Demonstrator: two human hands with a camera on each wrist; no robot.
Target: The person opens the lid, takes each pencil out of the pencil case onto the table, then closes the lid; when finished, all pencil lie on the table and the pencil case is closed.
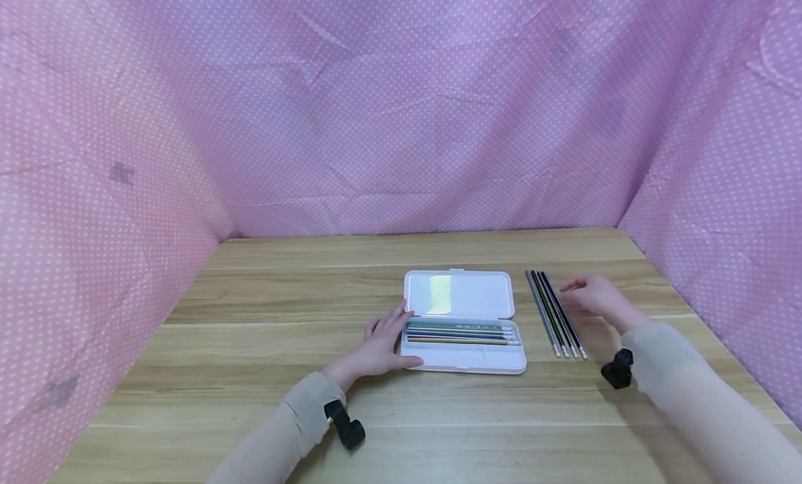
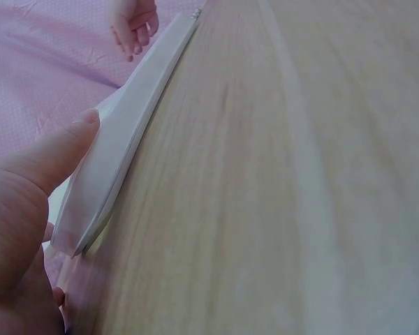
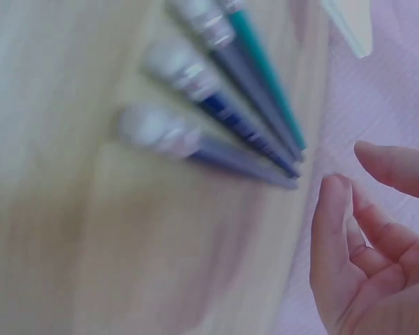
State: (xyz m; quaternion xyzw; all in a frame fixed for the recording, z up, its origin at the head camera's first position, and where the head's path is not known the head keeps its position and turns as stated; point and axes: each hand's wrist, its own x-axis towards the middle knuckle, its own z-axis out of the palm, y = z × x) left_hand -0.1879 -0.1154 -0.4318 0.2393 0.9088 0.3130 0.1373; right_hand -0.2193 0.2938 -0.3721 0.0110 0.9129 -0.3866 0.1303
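A white pencil case (image 1: 464, 362) lies unfolded on the table, its lid (image 1: 479, 292) tipped back behind the tray. Several pencils (image 1: 460, 333) lie side by side in the tray's rear part. My left hand (image 1: 379, 348) rests against the case's left end, fingers extended, with the thumb (image 2: 66, 150) at the front edge. To the right of the case several more pencils (image 1: 554, 313) lie in a row, eraser ends toward me. Beside their far half is my right hand (image 1: 595, 299), holding nothing; thumb and fingertips (image 3: 333, 195) are apart.
The wooden table (image 1: 282, 296) runs back to a pink dotted cloth (image 1: 401, 122) that hangs behind and along both sides. A black wrist camera (image 1: 347, 428) sits on the left sleeve, another camera (image 1: 618, 369) on the right.
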